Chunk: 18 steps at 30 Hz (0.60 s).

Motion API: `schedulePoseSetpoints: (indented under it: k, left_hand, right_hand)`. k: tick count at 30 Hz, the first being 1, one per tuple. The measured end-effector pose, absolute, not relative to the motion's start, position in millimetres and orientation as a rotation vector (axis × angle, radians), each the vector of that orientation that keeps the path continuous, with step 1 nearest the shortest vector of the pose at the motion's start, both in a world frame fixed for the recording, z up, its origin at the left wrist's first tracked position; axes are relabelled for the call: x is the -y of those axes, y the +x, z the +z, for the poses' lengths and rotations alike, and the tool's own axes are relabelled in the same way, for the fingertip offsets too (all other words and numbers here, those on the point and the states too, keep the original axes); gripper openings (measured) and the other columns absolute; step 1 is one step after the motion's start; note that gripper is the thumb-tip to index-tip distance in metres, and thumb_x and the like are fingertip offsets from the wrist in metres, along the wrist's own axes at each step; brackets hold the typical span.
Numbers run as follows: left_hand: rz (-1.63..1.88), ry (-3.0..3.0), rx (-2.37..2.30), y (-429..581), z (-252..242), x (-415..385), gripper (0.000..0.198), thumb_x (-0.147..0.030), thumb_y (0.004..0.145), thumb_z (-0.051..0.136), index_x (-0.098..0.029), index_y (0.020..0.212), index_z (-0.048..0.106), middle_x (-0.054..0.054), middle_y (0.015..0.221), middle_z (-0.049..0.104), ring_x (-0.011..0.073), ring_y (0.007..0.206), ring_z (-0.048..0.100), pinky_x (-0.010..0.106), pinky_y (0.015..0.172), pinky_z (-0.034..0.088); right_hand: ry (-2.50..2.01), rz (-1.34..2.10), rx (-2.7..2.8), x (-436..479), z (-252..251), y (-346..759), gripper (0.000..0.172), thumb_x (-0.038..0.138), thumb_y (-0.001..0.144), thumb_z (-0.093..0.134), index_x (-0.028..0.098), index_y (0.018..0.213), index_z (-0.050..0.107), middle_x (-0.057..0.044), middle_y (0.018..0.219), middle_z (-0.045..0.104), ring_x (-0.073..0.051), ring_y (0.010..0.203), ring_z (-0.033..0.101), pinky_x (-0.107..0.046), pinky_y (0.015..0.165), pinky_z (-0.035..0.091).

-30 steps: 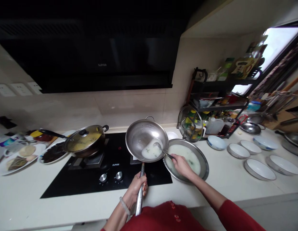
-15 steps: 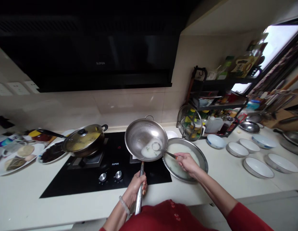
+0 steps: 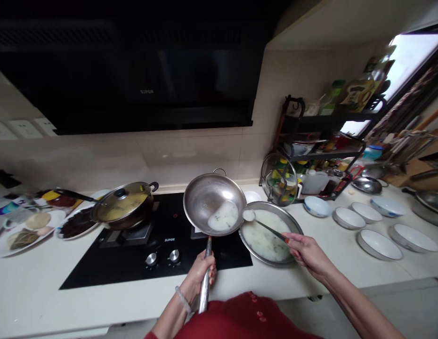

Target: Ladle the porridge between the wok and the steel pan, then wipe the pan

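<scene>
My left hand is closed around the long metal handle of a wok, which is tilted to the right over the stove's right side. Whitish soup with green bits pools low in the wok's right side. In my right hand is a ladle, gripped by its handle. The ladle's bowl, with white stuff in it, hangs over the left rim of a wide metal basin. More of the whitish liquid with green bits fills the basin. The wok's edge overlaps the basin's left rim.
A lidded pan stands on the left burner of the black stove. Plates with food are further left. On the right are several white bowls, a glass lid and a black rack with bottles.
My right hand has drawn the ladle out of the wok to the right, over the basin's edge. The wok and my left hand look unmoved.
</scene>
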<state>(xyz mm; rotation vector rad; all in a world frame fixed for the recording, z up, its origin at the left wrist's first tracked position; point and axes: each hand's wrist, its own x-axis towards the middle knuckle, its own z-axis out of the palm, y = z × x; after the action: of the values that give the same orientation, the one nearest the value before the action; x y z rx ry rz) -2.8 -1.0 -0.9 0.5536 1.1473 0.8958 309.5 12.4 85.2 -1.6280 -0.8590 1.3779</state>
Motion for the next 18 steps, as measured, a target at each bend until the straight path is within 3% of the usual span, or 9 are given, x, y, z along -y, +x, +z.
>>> schedulePoseSetpoints:
  k: [3, 7, 11, 13, 18]
  left_hand:
    - [0.901, 0.550, -1.150, -3, -1, 1, 0.036, -0.028, 0.059, 0.067, -0.025, 0.077, 0.036, -0.012, 0.046, 0.041, 0.0053, 0.034, 0.032, 0.016, 0.034, 0.023]
    - [0.898, 0.542, -1.143, -3, -2, 2, 0.037, -0.029, 0.058, 0.068, -0.025, 0.077, 0.036, -0.012, 0.046, 0.040, 0.0052, 0.034, 0.032, 0.016, 0.034, 0.023]
    - [0.898, 0.536, -1.152, -3, -2, 1, 0.036, -0.027, 0.056, 0.065, -0.025, 0.077, 0.036, -0.012, 0.046, 0.041, 0.0055, 0.034, 0.032, 0.017, 0.034, 0.023]
    - [0.893, 0.532, -1.158, -3, -2, 1, 0.036, -0.026, 0.055, 0.064, -0.025, 0.077, 0.036, -0.012, 0.045, 0.041, 0.0055, 0.034, 0.031, 0.017, 0.033, 0.023]
    - [0.895, 0.528, -1.164, -3, -1, 1, 0.035, -0.024, 0.053, 0.060, -0.025, 0.078, 0.036, -0.012, 0.045, 0.041, 0.0056, 0.035, 0.031, 0.017, 0.033, 0.023]
  right_hand:
    - [-1.714, 1.244, 0.936, -1, 71, 326, 0.066, 0.037, 0.062, 0.062, 0.003, 0.119, 0.059, 0.008, 0.045, 0.041, -0.007, 0.038, 0.026, -0.021, 0.041, 0.017]
    - [-1.827, 0.920, 1.212, 10, 43, 347, 0.049, 0.038, 0.070, 0.056, 0.007, 0.106, 0.070, 0.000, 0.047, 0.054, -0.017, 0.045, 0.050, -0.027, 0.045, 0.037]
    - [-1.903, 0.484, 1.535, 19, 14, 368, 0.037, 0.037, 0.077, 0.049, 0.019, 0.097, 0.074, -0.009, 0.071, 0.074, -0.027, 0.067, 0.069, -0.033, 0.059, 0.052]
    - [-1.874, 0.281, 1.670, 23, 5, 376, 0.039, 0.038, 0.082, 0.044, 0.020, 0.101, 0.073, -0.009, 0.083, 0.077, -0.028, 0.072, 0.073, -0.034, 0.063, 0.055]
    - [-1.820, -0.194, 1.851, 34, 3, 385, 0.042, 0.033, 0.092, 0.039, 0.015, 0.116, 0.068, -0.010, 0.087, 0.078, -0.025, 0.059, 0.072, -0.031, 0.049, 0.051]
